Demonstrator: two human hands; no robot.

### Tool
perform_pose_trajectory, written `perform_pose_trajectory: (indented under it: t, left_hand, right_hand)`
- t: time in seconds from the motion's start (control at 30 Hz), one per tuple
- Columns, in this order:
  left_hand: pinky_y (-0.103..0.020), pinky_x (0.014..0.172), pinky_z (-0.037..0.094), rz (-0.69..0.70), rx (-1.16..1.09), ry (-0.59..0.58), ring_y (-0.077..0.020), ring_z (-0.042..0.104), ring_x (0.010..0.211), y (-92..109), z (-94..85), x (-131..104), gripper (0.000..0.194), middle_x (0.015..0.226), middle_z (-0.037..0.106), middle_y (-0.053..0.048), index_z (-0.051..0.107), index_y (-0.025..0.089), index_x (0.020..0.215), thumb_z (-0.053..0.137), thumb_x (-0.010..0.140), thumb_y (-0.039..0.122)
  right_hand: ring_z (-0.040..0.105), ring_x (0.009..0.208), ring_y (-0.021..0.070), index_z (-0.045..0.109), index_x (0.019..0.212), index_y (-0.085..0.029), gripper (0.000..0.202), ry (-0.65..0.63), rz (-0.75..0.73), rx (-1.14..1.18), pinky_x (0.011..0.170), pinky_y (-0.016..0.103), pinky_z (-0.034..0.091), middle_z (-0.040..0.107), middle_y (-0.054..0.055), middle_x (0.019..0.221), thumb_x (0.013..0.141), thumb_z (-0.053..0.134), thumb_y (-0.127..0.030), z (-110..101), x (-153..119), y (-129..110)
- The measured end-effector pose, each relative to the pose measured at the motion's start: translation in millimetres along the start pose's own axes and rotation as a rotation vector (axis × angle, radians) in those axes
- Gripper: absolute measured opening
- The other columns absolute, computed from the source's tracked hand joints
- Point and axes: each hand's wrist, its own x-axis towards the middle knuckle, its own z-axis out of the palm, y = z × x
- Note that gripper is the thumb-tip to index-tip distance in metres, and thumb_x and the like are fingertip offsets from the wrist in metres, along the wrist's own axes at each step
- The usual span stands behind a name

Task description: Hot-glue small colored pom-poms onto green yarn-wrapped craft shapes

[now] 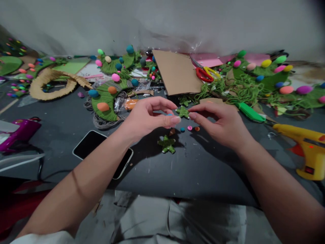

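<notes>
My right hand [220, 123] pinches one arm of a small green yarn-wrapped star [182, 112] between thumb and index finger. Facing it, my left hand [156, 115] has thumb and fingers drawn together, with a bit of a small blue ball [169, 115] showing between them. On the dark table below lies a second green star [167, 144]. Just behind the wrists' gap are a tiny blue ball [182, 129], a pink one [189, 128] and an orange one [197, 129]. Another green star [185, 101] lies partly hidden behind the held one.
A yellow hot glue gun [302, 134] stands at the right, near a green brush [251, 112]. A phone [91, 144] lies under my left forearm. Behind are cardboard [177, 73], red-handled scissors [204, 75], tangled green yarn [220, 88] and a ball-trimmed green wreath [108, 100].
</notes>
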Motion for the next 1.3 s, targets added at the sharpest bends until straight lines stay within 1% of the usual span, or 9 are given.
perform_pose_trajectory:
  t: [0.2, 0.33, 0.6, 0.83, 0.97, 1.07, 1.17, 1.23, 1.3]
  left_hand:
    - [-0.022, 0.054, 0.050, 0.015, 0.107, 0.041, -0.0084, 0.060, 0.054, 0.8, 3.1, -0.2, 0.024, 0.069, 0.068, 0.000, 0.075, 0.017, 0.085, 0.087, 0.082, 0.037]
    - [-0.020, 0.052, 0.049, 0.007, 0.026, 0.033, -0.0074, 0.059, 0.053, -1.2, 2.7, 0.9, 0.016, 0.066, 0.066, 0.002, 0.076, 0.017, 0.086, 0.086, 0.082, 0.029]
    - [-0.024, 0.089, 0.064, -0.172, -0.420, -0.047, -0.0163, 0.080, 0.098, 5.7, -5.1, 0.8, 0.028, 0.111, 0.081, -0.005, 0.078, 0.019, 0.106, 0.089, 0.081, 0.023]
    - [-0.023, 0.090, 0.065, -0.185, -0.471, -0.030, -0.0171, 0.081, 0.097, 3.8, -4.5, 0.6, 0.017, 0.094, 0.080, -0.002, 0.077, 0.018, 0.101, 0.084, 0.085, 0.017]
    - [-0.029, 0.095, 0.065, -0.214, -0.487, -0.077, -0.0224, 0.077, 0.114, 5.5, -3.3, 1.2, 0.023, 0.122, 0.079, -0.008, 0.077, 0.018, 0.109, 0.077, 0.087, 0.011]
    - [-0.020, 0.076, 0.064, -0.230, -0.427, -0.050, -0.0146, 0.079, 0.091, 7.6, -2.3, 1.5, 0.017, 0.109, 0.081, -0.008, 0.077, 0.018, 0.111, 0.072, 0.096, 0.019]
    - [-0.013, 0.049, 0.050, -0.201, -0.302, 0.027, -0.0042, 0.062, 0.052, 5.6, -1.7, 2.3, 0.016, 0.075, 0.074, -0.001, 0.078, 0.017, 0.096, 0.075, 0.096, 0.033]
    - [-0.015, 0.054, 0.054, -0.147, -0.230, 0.056, -0.0059, 0.065, 0.055, 2.2, -1.6, 2.8, 0.018, 0.074, 0.075, -0.001, 0.077, 0.016, 0.089, 0.084, 0.088, 0.033]
    - [-0.023, 0.076, 0.064, -0.085, -0.207, 0.031, -0.0155, 0.079, 0.084, 0.2, -1.6, 2.2, 0.021, 0.094, 0.081, -0.005, 0.079, 0.018, 0.098, 0.089, 0.082, 0.026]
  right_hand:
    - [0.071, 0.071, 0.0169, 0.079, 0.098, -0.023, 0.016, -0.017, -0.023, -0.045, 0.069, 0.031, 0.055, 0.081, 0.002, 0.088, 0.098, 0.070, -0.037, 1.5, 0.3, 0.7]
    - [0.070, 0.070, 0.0161, 0.079, 0.098, -0.023, 0.016, -0.026, -0.039, -0.034, 0.068, 0.029, 0.054, 0.081, 0.002, 0.087, 0.098, 0.070, -0.036, 1.2, -0.9, 1.1]
    - [0.070, 0.069, 0.0188, 0.079, 0.097, -0.026, 0.015, -0.030, -0.030, -0.038, 0.068, 0.033, 0.055, 0.080, 0.001, 0.085, 0.098, 0.069, -0.037, 0.1, -0.6, 1.6]
    - [0.069, 0.069, 0.0173, 0.079, 0.098, -0.024, 0.015, -0.016, -0.032, -0.037, 0.068, 0.031, 0.054, 0.080, 0.001, 0.085, 0.097, 0.070, -0.036, 0.3, -1.1, 1.6]
    - [0.069, 0.069, 0.0174, 0.079, 0.098, -0.024, 0.016, -0.040, -0.028, -0.028, 0.068, 0.031, 0.053, 0.079, 0.001, 0.085, 0.098, 0.068, -0.036, 0.1, -0.9, 1.0]
    - [0.068, 0.068, 0.0171, 0.078, 0.097, -0.024, 0.017, -0.037, -0.032, -0.034, 0.066, 0.031, 0.051, 0.079, 0.001, 0.083, 0.099, 0.067, -0.036, -0.1, -0.6, 0.8]
    - [0.069, 0.068, 0.0170, 0.078, 0.095, -0.024, 0.016, -0.032, -0.034, -0.052, 0.066, 0.030, 0.051, 0.079, 0.001, 0.083, 0.099, 0.067, -0.036, -0.3, -0.8, 0.8]
    - [0.069, 0.068, 0.0167, 0.078, 0.094, -0.025, 0.015, -0.031, -0.035, -0.060, 0.067, 0.030, 0.051, 0.079, 0.000, 0.084, 0.098, 0.068, -0.034, -0.6, -1.0, 1.1]
    - [0.069, 0.069, 0.0163, 0.078, 0.095, -0.024, 0.013, -0.032, -0.040, -0.060, 0.067, 0.029, 0.051, 0.079, 0.000, 0.084, 0.099, 0.068, -0.033, -1.0, -1.1, 1.6]
